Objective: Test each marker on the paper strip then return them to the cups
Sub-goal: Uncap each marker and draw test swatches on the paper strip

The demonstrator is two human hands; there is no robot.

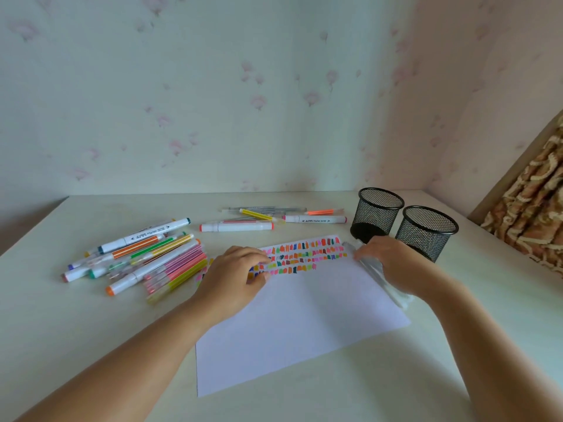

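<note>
1. The fingers (364, 252) of the right hand (393, 263) are curled round a pale marker (373, 269). It is too blurred to tell whether its cap is on. Its far end points at the right end of the colour swatches (304, 254), probably to add a mark there.
2. The left hand (234, 275) has loosely bent fingers with their tips down on the left end of the paper (289, 324). I can see nothing gripped in it. It most likely pins the sheet so that it does not slide under a stroke.
3. The swatches fill several rows along the paper's far edge, and the near part is bare, so testing looks well advanced.
4. Two black mesh cups (426, 233) stand upright just beyond the right hand. That keeps the reach short for dropping in a tested marker. No marker sticks out of either cup.
5. A pile of markers (146, 257) lies to the left of the paper, and a smaller group (274, 219) lies beyond it. All of them rest flat on the table (91, 345). I cannot tell which group has been tested.
</note>
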